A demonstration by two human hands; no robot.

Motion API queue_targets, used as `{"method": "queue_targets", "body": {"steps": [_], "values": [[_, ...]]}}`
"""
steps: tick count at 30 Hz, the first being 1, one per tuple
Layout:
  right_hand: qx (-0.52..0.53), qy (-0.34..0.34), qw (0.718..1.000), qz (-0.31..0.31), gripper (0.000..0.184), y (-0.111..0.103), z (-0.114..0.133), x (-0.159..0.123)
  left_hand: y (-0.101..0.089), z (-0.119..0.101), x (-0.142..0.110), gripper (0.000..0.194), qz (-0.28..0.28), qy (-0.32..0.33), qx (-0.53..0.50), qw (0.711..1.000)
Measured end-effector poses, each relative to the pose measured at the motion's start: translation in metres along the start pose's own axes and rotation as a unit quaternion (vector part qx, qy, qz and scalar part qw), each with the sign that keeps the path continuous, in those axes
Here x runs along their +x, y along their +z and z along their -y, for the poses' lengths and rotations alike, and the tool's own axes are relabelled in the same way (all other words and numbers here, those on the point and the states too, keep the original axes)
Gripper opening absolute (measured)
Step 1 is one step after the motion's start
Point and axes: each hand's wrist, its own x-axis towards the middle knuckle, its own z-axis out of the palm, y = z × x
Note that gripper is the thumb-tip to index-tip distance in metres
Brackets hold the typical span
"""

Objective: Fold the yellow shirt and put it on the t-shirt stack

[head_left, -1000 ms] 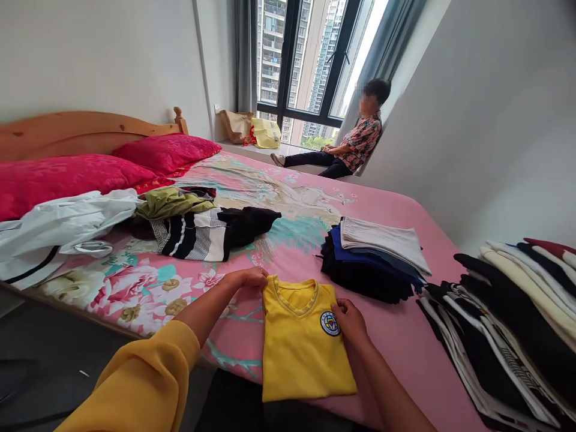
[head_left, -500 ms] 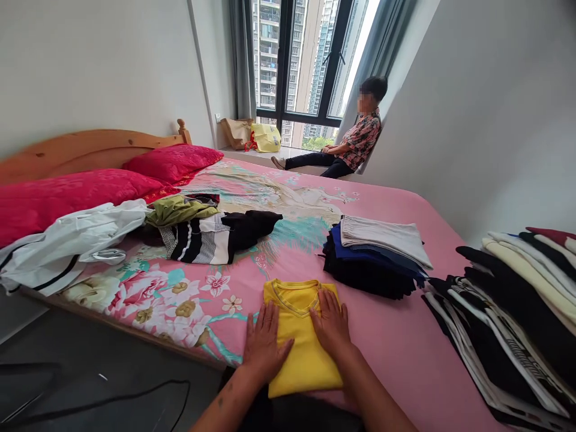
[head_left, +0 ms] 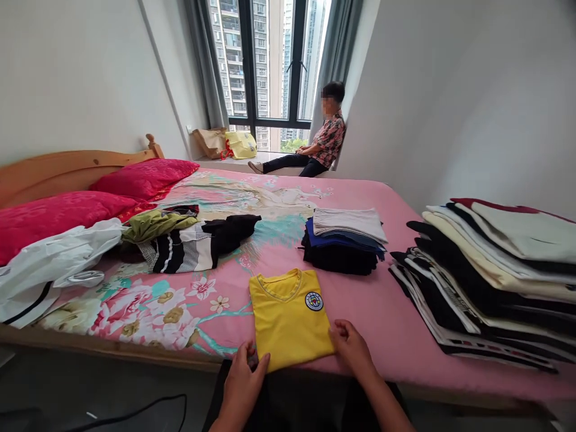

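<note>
A folded yellow shirt (head_left: 290,315) with a round badge lies near the front edge of a bed (head_left: 396,324) with a pink flowered cover. My left hand (head_left: 243,384) grips the shirt's lower left corner, thumb on top. My right hand (head_left: 351,347) pinches its lower right edge, fingers curled. A low stack of folded dark, blue and grey clothes (head_left: 344,240) sits just beyond the shirt to the right.
A long spread of folded clothes (head_left: 486,270) fills the bed's right side. Unfolded garments (head_left: 189,240), a white piece (head_left: 58,258) and red pillows (head_left: 90,195) lie at the left by the wooden headboard. A person (head_left: 321,144) sits on the window ledge beside bags (head_left: 229,143).
My hands slid from lying flat on top of the shirt down to its lower corners, now gripping them. The camera view swung to the right.
</note>
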Motion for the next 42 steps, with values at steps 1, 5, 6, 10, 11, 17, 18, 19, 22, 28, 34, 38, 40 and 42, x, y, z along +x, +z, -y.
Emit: {"method": "queue_targets", "body": {"steps": [1, 5, 6, 10, 11, 17, 18, 19, 22, 28, 34, 38, 40, 42], "values": [[-0.032, 0.004, 0.999, 0.023, 0.039, -0.002, 0.006, -0.001, 0.002, 0.000, 0.001, 0.050, 0.019, -0.024, -0.030, 0.999], [-0.118, 0.013, 0.991, 0.057, 0.027, -0.008, 0.033, 0.003, 0.005, -0.005, 0.007, 0.051, 0.052, -0.082, -0.166, 0.981], [-0.118, 0.015, 0.991, 0.054, 0.026, -0.008, 0.036, 0.003, 0.005, -0.005, 0.008, 0.052, 0.062, -0.096, -0.206, 0.972], [-0.077, 0.021, 0.995, 0.063, 0.019, -0.008, 0.026, -0.014, 0.005, 0.010, 0.000, 0.053, 0.153, -0.130, -0.321, 0.926], [-0.062, 0.029, 0.995, 0.072, 0.018, -0.007, 0.020, -0.023, 0.005, 0.018, -0.004, 0.049, 0.177, -0.136, -0.330, 0.917], [0.156, 0.104, 0.968, 0.165, 0.032, -0.005, -0.003, -0.058, 0.004, 0.043, -0.022, 0.039, 0.217, -0.162, -0.388, 0.881], [0.191, 0.091, 0.962, 0.170, 0.032, -0.006, 0.000, -0.057, 0.001, 0.040, -0.022, 0.041, 0.217, -0.161, -0.409, 0.871], [0.228, 0.077, 0.955, 0.176, 0.032, -0.008, 0.005, -0.054, -0.001, 0.034, -0.020, 0.043, 0.218, -0.162, -0.428, 0.862], [0.317, 0.072, 0.926, 0.193, 0.030, -0.012, 0.024, -0.036, -0.011, 0.012, -0.008, 0.044, 0.214, -0.178, -0.460, 0.843], [0.361, 0.146, 0.894, 0.220, 0.031, -0.004, 0.045, 0.004, -0.026, -0.016, 0.024, 0.033, 0.220, -0.192, -0.469, 0.834], [0.403, 0.154, 0.869, 0.241, 0.031, 0.007, 0.059, 0.020, -0.034, -0.047, 0.042, 0.055, 0.256, -0.164, -0.472, 0.828], [0.428, 0.122, 0.866, 0.229, 0.035, -0.011, 0.072, 0.009, -0.040, -0.074, 0.026, 0.082, 0.269, -0.155, -0.505, 0.806], [0.450, 0.095, 0.859, 0.225, 0.040, -0.031, 0.077, 0.000, -0.043, -0.088, 0.013, 0.093, 0.275, -0.177, -0.511, 0.795], [0.479, 0.068, 0.845, 0.228, 0.048, -0.058, 0.082, -0.008, -0.043, -0.106, 0.001, 0.104, 0.275, -0.188, -0.512, 0.792]]}}
